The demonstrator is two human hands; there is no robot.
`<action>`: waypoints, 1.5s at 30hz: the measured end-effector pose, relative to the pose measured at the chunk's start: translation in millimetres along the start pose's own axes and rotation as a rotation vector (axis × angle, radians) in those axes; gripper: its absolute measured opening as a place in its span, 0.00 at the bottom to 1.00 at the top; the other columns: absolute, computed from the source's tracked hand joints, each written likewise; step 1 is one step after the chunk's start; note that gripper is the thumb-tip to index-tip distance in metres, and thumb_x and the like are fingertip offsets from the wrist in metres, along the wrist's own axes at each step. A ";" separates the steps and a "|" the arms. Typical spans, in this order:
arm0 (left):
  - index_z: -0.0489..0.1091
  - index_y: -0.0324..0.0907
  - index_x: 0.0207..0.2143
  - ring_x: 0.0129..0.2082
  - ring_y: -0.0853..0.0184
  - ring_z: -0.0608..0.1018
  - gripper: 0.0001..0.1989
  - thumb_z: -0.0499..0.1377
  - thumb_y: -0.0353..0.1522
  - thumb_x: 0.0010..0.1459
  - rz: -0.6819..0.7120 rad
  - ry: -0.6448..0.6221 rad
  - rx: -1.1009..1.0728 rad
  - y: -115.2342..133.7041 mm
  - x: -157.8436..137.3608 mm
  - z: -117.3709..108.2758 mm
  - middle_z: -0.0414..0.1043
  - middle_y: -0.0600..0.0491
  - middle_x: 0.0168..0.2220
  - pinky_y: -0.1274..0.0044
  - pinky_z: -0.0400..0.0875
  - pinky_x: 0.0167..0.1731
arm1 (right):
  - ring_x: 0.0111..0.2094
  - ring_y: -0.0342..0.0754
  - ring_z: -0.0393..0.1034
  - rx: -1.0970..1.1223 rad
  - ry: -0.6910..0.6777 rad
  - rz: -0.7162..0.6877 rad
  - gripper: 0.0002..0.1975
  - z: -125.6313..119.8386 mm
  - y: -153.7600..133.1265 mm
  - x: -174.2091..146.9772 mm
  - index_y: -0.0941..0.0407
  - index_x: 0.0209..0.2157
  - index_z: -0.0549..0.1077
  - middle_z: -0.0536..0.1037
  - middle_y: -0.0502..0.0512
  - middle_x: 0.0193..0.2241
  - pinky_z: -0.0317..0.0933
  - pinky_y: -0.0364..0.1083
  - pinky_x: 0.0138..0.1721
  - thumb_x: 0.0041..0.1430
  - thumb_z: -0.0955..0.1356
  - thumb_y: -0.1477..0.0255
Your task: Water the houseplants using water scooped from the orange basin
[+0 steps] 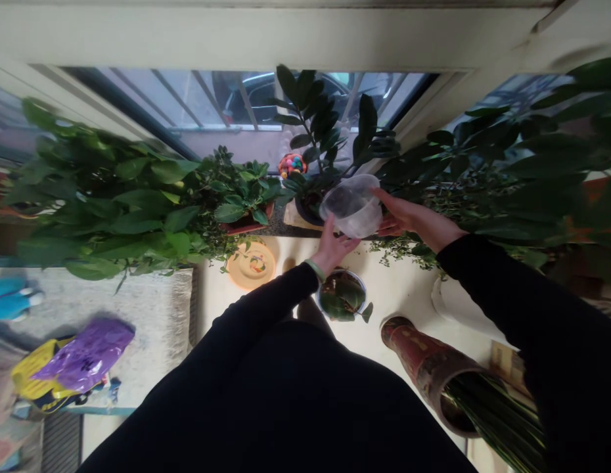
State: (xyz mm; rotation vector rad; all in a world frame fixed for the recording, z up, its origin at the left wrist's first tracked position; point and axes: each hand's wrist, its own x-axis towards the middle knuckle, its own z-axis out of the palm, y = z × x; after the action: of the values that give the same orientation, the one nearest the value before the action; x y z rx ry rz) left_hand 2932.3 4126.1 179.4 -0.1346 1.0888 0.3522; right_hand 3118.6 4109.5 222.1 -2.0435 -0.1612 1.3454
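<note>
A clear plastic bowl (pixel 355 207) is held tilted between both my hands, in front of a dark-leaved potted plant (pixel 318 121) on the windowsill. My left hand (pixel 334 246) supports it from the lower left, thumb against its side. On the right, my right hand (pixel 399 213) grips the rim and side, with some fingers hidden behind the bowl. Whether anything lies inside the bowl I cannot make out. Below my hands, a round pot with large green leaves (pixel 342 295) stands on the floor.
Leafy plants (pixel 113 197) crowd the sill on the left, and more foliage (pixel 483 171) on the right. An orange plate (pixel 251 264), a tall reddish vase (pixel 424 361) and a white pot (pixel 463 309) are below. A purple bag (pixel 91 355) lies on a surface at left.
</note>
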 end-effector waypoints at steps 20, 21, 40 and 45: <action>0.75 0.52 0.63 0.46 0.63 0.84 0.26 0.73 0.45 0.67 0.080 -0.046 0.238 -13.9 7.1 -58.0 0.78 0.47 0.55 0.70 0.84 0.55 | 0.40 0.55 0.81 0.304 0.012 0.096 0.25 2.8 120.9 -18.3 0.47 0.54 0.75 0.82 0.57 0.40 0.83 0.54 0.45 0.66 0.76 0.47; 0.75 0.52 0.63 0.46 0.63 0.84 0.26 0.74 0.45 0.66 0.082 -0.047 0.245 -14.5 4.7 -62.6 0.78 0.47 0.55 0.70 0.83 0.55 | 0.40 0.55 0.81 0.323 0.012 0.098 0.26 5.7 128.0 -21.2 0.47 0.54 0.75 0.81 0.56 0.40 0.83 0.54 0.45 0.64 0.77 0.47; 0.70 0.54 0.73 0.58 0.53 0.85 0.32 0.63 0.54 0.74 0.271 0.051 0.572 40.4 -50.2 -120.2 0.79 0.41 0.63 0.66 0.84 0.55 | 0.40 0.50 0.80 0.626 -0.143 0.246 0.23 103.0 137.7 -62.2 0.45 0.64 0.73 0.79 0.55 0.43 0.81 0.44 0.35 0.72 0.72 0.55; 0.67 0.56 0.77 0.64 0.50 0.83 0.36 0.61 0.58 0.74 0.357 0.089 0.653 62.2 -62.4 -126.6 0.75 0.40 0.72 0.64 0.84 0.57 | 0.40 0.52 0.80 0.669 -0.194 0.300 0.26 126.4 118.9 -63.2 0.45 0.69 0.71 0.78 0.58 0.43 0.82 0.46 0.36 0.75 0.70 0.56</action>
State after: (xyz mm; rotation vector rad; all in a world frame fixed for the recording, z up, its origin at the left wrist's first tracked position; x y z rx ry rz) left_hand 2778.4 4135.8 180.1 0.6355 1.2675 0.2930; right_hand 2951.9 4049.4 169.8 -1.4061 0.4717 1.5161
